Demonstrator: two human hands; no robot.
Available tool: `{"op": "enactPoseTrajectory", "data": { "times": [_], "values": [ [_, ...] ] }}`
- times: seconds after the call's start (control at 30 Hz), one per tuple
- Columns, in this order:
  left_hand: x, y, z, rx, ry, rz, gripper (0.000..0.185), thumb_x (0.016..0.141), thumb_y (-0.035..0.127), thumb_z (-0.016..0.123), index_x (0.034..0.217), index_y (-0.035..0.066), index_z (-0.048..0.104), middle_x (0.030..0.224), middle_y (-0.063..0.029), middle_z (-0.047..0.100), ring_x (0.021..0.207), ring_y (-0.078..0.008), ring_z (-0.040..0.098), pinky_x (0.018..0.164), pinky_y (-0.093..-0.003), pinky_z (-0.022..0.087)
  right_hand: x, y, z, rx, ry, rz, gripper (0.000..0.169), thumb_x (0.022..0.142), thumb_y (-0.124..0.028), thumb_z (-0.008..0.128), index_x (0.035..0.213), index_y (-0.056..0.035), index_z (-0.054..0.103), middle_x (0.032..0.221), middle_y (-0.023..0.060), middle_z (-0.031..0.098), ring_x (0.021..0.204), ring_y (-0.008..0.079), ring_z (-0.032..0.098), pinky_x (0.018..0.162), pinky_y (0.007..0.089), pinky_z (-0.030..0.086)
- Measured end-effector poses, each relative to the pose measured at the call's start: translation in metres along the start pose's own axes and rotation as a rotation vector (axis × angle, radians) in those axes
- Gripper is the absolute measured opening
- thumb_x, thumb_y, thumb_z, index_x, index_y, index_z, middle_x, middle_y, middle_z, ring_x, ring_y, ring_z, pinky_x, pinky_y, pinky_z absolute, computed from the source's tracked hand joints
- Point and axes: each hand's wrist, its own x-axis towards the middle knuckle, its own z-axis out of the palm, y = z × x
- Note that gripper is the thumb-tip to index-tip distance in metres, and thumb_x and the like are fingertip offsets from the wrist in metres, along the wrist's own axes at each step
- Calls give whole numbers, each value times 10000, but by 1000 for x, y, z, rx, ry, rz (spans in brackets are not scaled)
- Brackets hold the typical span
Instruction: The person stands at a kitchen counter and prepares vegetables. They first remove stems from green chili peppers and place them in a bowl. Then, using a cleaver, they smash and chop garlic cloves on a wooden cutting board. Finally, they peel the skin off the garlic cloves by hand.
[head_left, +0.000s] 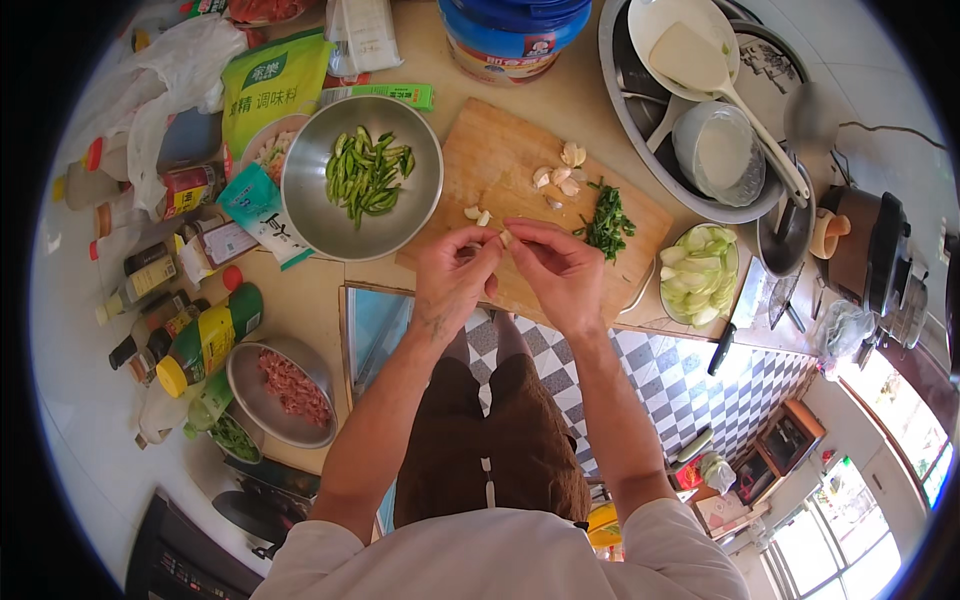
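Over the near part of a wooden cutting board (487, 142), my left hand (459, 281) and my right hand (561, 274) meet at the fingertips. Between them they pinch a small garlic clove (505, 238). A few pale peeled cloves (478, 215) lie just beyond my left fingers. Farther back on the board sit several unpeeled garlic cloves (561, 178) with papery skin. To the right of these is a heap of chopped green leaves (609, 223). At the board's left stands a steel bowl (304, 184) with cut green peppers (365, 174) in it.
A bowl of sliced pale-green vegetable (699, 274) stands right, beside a cleaver (739, 315) whose handle overhangs the counter edge. Bowls and a ladle fill a large basin (616, 97) at back right. Left are sauce bottles (214, 341) and a steel bowl of raw meat (294, 386).
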Motion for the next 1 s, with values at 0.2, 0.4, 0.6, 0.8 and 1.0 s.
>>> {"op": "enactPoseTrajectory", "data": {
  "times": [0.2,0.4,0.6,0.8,1.0],
  "values": [
    [-1,5,2,86,17,-8,183,962,109,715,1084,-27,707,757,-20,640,538,-92,575,476,-230,427,1,6,-4,-33,2,-19,216,896,99,702,1104,51,737,1213,143,700,1085,191,683,935,297,582],
    [0,-1,0,40,-12,42,152,964,92,708,1067,-19,708,723,-12,627,519,-84,565,460,-226,424,2,3,-7,-99,-18,-19,213,880,104,719,1082,45,752,1197,142,709,1070,189,686,926,296,581],
    [0,1,3,60,-2,56,132,966,84,701,1051,-17,704,716,-9,619,516,-80,563,458,-222,433,1,-1,-4,-29,17,21,214,865,107,733,1063,33,762,1176,140,715,1054,188,690,915,294,584],
    [-5,4,4,75,-33,36,153,969,90,702,1073,-22,695,720,-8,613,522,-73,561,461,-214,431,-1,6,-9,-70,15,-50,214,850,131,731,1040,38,761,1152,138,715,1035,184,692,903,288,588],
    [-5,2,5,45,-49,64,166,974,89,697,1092,-28,693,724,-7,609,532,-70,562,464,-209,429,-2,8,-11,47,29,-12,221,836,150,731,1027,43,758,1143,148,712,1035,196,692,917,306,593]
  ]
}}
